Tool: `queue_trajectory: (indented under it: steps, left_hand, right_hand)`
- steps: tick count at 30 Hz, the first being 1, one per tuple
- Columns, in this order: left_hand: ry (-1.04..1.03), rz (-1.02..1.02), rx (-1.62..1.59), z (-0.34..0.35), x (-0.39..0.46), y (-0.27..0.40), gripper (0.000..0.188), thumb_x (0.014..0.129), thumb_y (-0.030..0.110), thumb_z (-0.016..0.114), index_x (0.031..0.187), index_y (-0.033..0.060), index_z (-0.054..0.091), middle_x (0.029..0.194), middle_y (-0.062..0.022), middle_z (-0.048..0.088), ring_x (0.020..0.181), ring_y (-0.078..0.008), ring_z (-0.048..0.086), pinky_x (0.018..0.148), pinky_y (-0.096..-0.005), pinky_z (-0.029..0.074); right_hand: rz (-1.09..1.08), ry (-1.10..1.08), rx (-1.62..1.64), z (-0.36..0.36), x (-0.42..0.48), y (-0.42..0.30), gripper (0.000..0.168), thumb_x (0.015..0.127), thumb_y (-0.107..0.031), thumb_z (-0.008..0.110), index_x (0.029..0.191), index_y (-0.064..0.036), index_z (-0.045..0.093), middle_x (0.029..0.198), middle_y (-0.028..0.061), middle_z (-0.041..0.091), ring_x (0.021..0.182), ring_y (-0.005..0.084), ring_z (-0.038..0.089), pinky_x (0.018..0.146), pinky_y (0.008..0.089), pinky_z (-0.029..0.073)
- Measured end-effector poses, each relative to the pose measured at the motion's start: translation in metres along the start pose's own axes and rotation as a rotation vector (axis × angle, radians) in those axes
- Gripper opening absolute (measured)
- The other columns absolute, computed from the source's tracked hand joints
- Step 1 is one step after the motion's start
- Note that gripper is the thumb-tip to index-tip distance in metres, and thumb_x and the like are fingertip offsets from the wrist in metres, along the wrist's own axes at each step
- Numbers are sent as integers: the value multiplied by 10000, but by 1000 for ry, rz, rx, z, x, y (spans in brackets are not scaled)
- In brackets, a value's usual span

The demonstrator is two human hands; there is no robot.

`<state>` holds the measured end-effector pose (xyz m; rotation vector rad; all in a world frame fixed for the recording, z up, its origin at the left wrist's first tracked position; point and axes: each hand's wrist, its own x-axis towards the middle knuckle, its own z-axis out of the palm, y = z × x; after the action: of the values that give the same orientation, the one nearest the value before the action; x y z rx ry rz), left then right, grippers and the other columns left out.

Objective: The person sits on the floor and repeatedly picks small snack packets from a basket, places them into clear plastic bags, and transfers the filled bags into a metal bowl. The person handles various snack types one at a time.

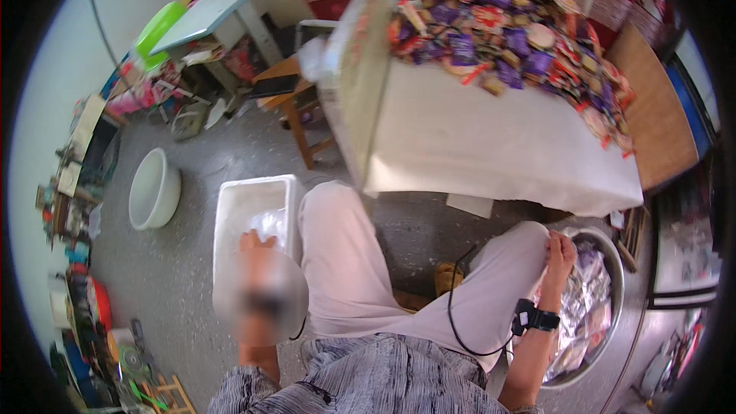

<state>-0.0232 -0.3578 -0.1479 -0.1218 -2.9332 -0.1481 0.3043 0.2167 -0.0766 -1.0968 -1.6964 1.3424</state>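
Note:
My left hand [257, 244] reaches into a white foam box [230, 213] on the floor beside my left knee. Its fingertips meet a clear plastic bag [269, 223] lying in the box; a blurred patch covers the wrist, and the grip is unclear. My right hand [560, 250] rests by my right knee with its fingers bent, above the edge of a round metal basin [616, 293]. Shiny plastic packets [586, 293] fill that basin. In front of me, many small wrapped snacks [489, 17] in red, purple and gold are heaped on a table with a whitish cover [471, 126].
A white plastic tub [155, 190] stands on the floor at the left. Beyond the box is a wooden stool [293, 109] with a dark flat object [276, 85] on it. An upright board [359, 69] edges the table's left side. A dark cable [451, 322] crosses my lap.

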Motion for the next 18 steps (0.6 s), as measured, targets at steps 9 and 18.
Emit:
queue_trajectory:
  steps: [9, 18]
  left_hand:
    - [-9, 29, -263, 32, -8, -23, 149, 641, 103, 631, 593, -8, 543, 636, -206, 567, 637, -409, 547, 583, -475, 427]
    - [-7, -124, -621, -136, -10, 54, 103, 757, 38, 648, 681, -21, 610, 597, -99, 587, 560, -144, 537, 520, -334, 407]
  right_hand:
    - [-90, -16, -111, 4, 7, 8, 183, 893, -175, 600, 932, -17, 683, 711, -35, 534, 632, 44, 449, 524, 200, 319]
    - [-117, -155, -155, 18, -18, -48, 174, 899, -142, 582, 971, 1, 652, 725, -14, 576, 599, 41, 482, 524, 189, 394]
